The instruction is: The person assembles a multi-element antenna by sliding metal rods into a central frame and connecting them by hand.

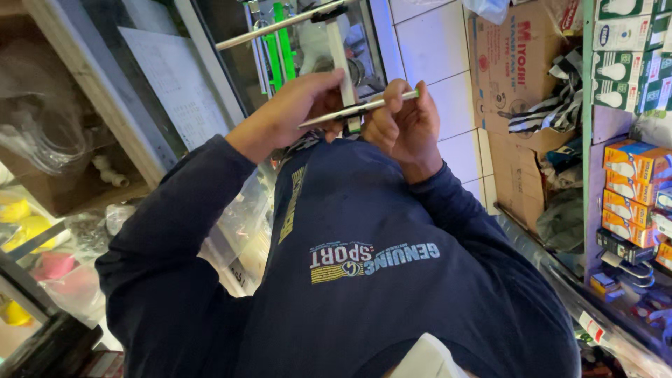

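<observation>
Silvery metal catches the light in the head view: a thin metal rod (360, 108) is held level in front of the person's chest, above a navy sweatshirt (364, 280). The left hand (290, 112) is closed around the rod's near end, fingers wrapped over it. The right hand (406, 126) is clamped on the far end, and the rod's tip pokes out just past its knuckles.

By the look of it, the step in hand is a two-handed grip on the rod, both fists tight and close together, as if working or testing it. Any further handling seems to call for a firm hold at both ends and even pressure, so that the slim piece does not slip.

The count: one rod in the hands and two hands on it. Just beyond the fingers stands one white upright strip (339, 49). Above the left hand run one longer metal bar (280, 26) and a pair of green rods (283, 38). Right of the right hand are two cardboard boxes (514, 66), stacked. Further right is a shelf of at least four orange cartons (630, 185).
</observation>
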